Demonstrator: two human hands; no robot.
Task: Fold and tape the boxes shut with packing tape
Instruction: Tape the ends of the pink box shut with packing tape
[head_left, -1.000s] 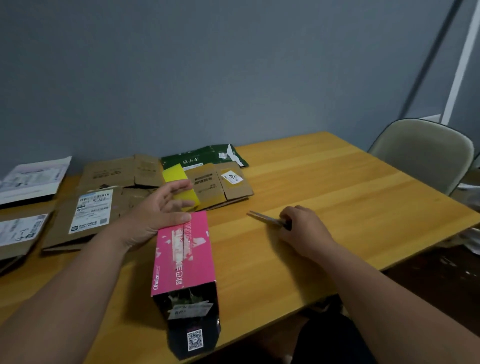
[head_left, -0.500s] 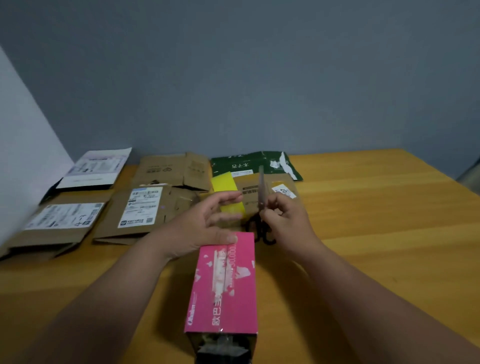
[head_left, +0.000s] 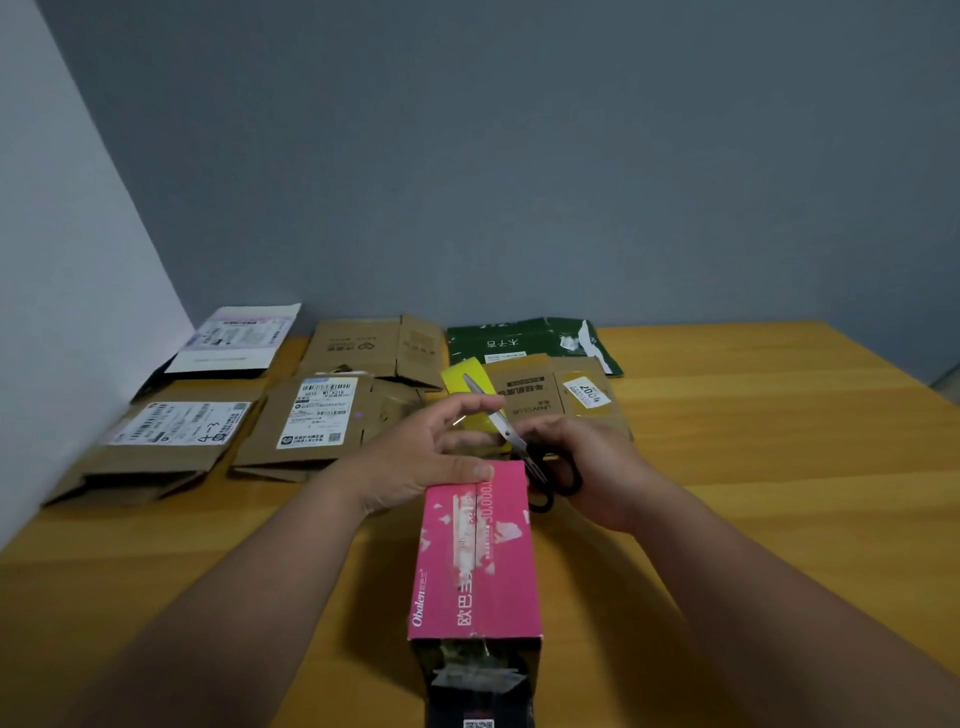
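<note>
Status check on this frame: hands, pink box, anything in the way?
Left hand open, thumb on pink box far end. Right hand grips scissors, blades up. Box upright, path unobstructed.

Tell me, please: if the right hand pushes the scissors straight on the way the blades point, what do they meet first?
Probably the left hand's fingers: the scissors held by the right hand point up-left across them, toward the yellow piece. Depth is unclear.

Wooden table (head_left: 753, 467), grey wall (head_left: 519, 156)
</note>
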